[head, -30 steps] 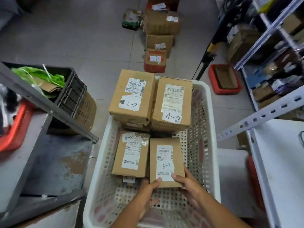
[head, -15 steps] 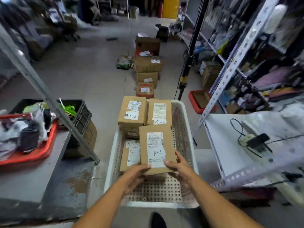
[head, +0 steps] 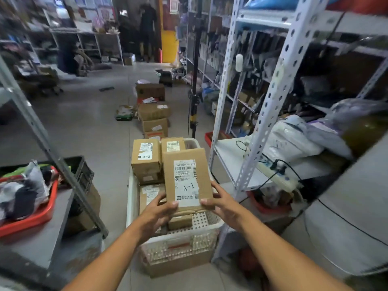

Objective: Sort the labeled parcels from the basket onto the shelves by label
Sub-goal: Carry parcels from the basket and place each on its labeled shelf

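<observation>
A brown cardboard parcel labeled A-1 (head: 186, 177) is held above the white perforated basket (head: 182, 238). My left hand (head: 157, 211) grips its near left corner and my right hand (head: 220, 203) grips its near right corner. In the basket stand a parcel labeled A-2 (head: 146, 157) at the far left, another parcel (head: 172, 144) beside it whose label is partly hidden, and a flat A-2 parcel (head: 150, 195) partly covered by my left hand. A small box (head: 180, 221) lies under the lifted parcel.
A white metal shelf rack (head: 270, 97) stands to the right, holding bags and a power strip (head: 277, 173). A grey shelf at left carries a red tray (head: 31, 217). Several boxes (head: 154, 114) sit on the floor beyond the basket. A person stands far back.
Both hands have lifted the A-1 parcel up out of the basket and toward me. My head has tilted up, showing the room and shelves.
</observation>
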